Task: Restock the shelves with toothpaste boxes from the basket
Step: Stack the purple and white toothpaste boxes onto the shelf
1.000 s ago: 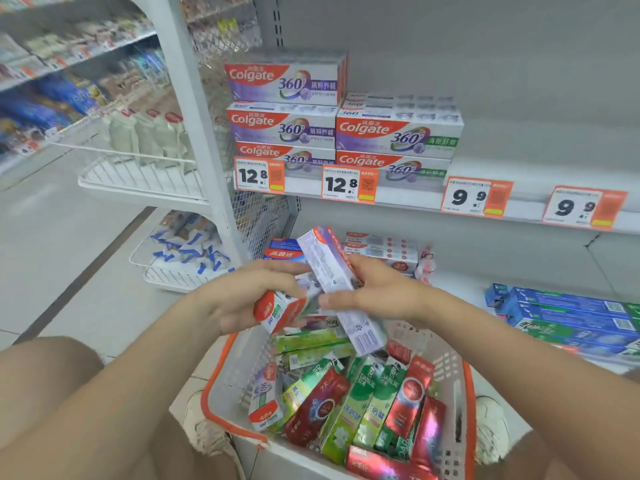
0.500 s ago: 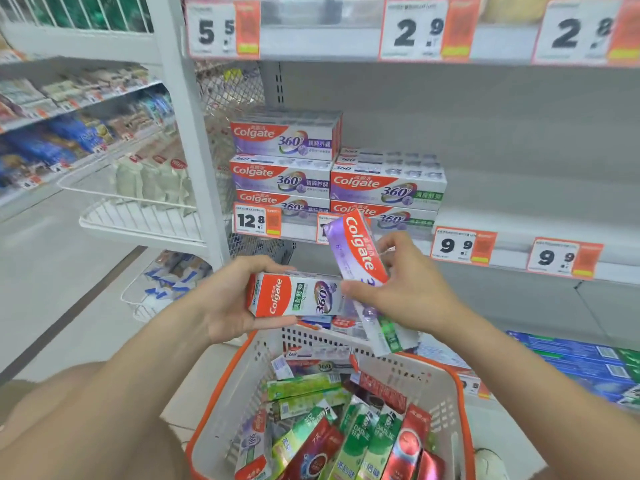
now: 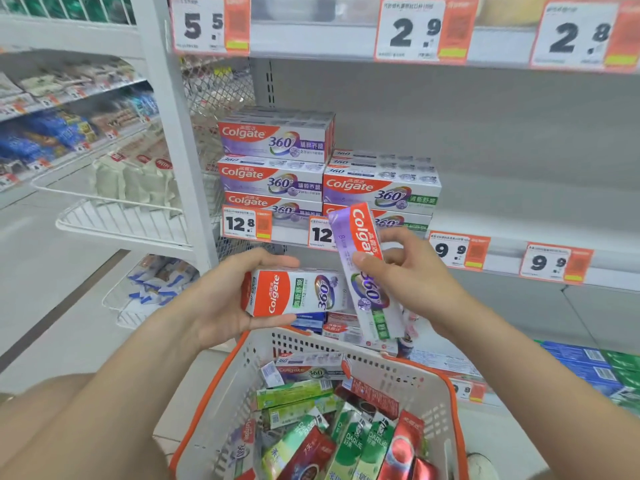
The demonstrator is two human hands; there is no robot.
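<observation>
My left hand (image 3: 221, 299) grips a Colgate 360 box (image 3: 294, 292) lying level, red end to the left. My right hand (image 3: 412, 282) pinches a second Colgate box (image 3: 363, 268) held nearly upright, red end up, in front of the shelf edge. Both boxes hang above the white basket with orange rim (image 3: 311, 348), which holds several green, red and purple toothpaste boxes. On the middle shelf (image 3: 519, 233) stand two stacks of Colgate 360 boxes (image 3: 325, 171) at the left; the shelf to their right is bare.
Price tags 12.8 (image 3: 242, 223) and 9.9 (image 3: 457, 251) line the shelf edge. A white upright post (image 3: 173, 133) stands left, with wire baskets of goods beyond. Blue and green boxes (image 3: 595, 368) lie on the lower shelf at right. An upper shelf edge (image 3: 311, 39) hangs overhead.
Both hands rose from the basket with their boxes. The left box turned level and the right box swung upright toward the shelf. The view tilted up.
</observation>
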